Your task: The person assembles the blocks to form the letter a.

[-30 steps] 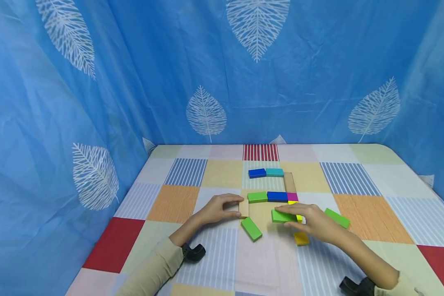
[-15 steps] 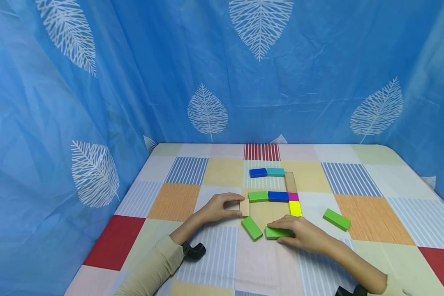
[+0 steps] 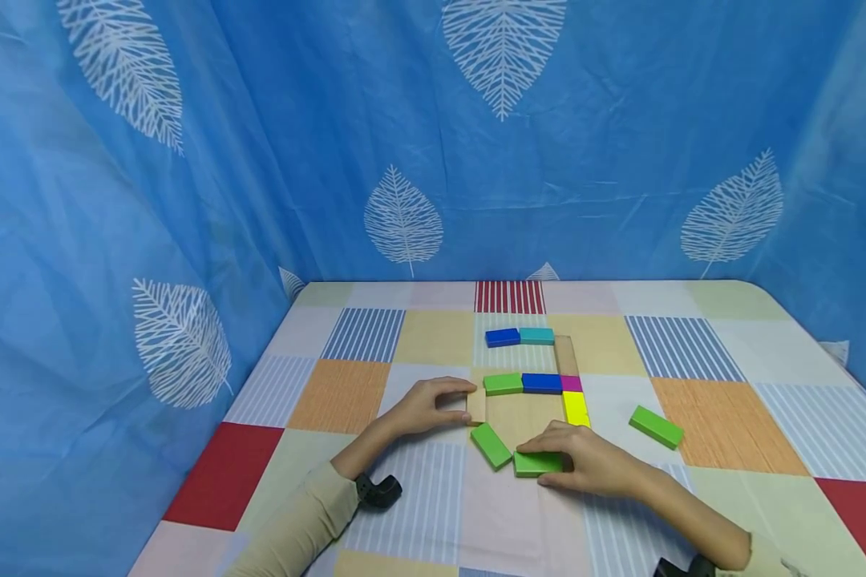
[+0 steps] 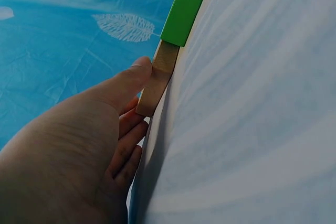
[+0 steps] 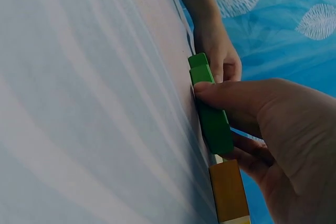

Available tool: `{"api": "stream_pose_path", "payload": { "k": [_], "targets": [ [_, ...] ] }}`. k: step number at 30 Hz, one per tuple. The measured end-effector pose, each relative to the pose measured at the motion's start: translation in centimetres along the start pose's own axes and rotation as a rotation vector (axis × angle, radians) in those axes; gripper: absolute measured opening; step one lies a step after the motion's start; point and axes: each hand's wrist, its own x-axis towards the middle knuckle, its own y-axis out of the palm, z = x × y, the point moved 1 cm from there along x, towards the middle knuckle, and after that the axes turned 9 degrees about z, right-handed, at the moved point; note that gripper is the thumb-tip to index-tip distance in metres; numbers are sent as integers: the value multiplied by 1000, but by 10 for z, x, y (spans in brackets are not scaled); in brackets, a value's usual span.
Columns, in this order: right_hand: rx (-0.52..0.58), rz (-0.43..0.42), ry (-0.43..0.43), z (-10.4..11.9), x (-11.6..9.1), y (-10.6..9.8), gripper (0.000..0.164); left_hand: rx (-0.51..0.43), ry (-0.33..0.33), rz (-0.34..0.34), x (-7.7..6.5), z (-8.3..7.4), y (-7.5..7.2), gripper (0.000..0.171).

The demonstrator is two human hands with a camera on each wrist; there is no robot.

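Note:
My left hand (image 3: 426, 407) pinches a plain wooden block (image 3: 476, 406) at the left of a layout of flat blocks, thumb at its near end. My right hand (image 3: 592, 458) holds a green block (image 3: 534, 465) between thumb and fingers at the layout's near side. Its left end meets the near corner of a slanted green block (image 3: 491, 445), which runs up to the wooden block. An orange block (image 5: 228, 190) lies just beyond the held block's other end in the right wrist view; in the head view the right hand hides it.
Behind the hands lie a green block (image 3: 503, 384), a blue block (image 3: 542, 383), a magenta block (image 3: 571, 383) and a yellow block (image 3: 576, 408). Farther back are another wooden block (image 3: 566, 355), a teal block (image 3: 536, 336) and a second blue block (image 3: 503, 337). A loose green block (image 3: 656, 426) lies right.
My right hand has brought its green block toward me and slightly left, down to the slanted green block's corner. The orange block has passed behind that hand. My left hand has stayed put.

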Motion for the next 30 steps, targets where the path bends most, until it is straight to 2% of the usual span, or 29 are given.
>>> {"api": "stream_pose_path", "payload": {
  "k": [11,18,24,30],
  "targets": [
    [-1,1,-32,0,1,2,39,-7,-15,5,0,0,0,49],
    [9,-9,-5,0,1,1,43,-1,-5,5,-1,0,0,49],
    [-34,-91,49,-5,-6,-13,48,-3,-13,8,-1,0,1,50],
    [-118,-191,139,-12,-24,-29,54,-12,-26,13,0,0,0,49]
  ]
}}
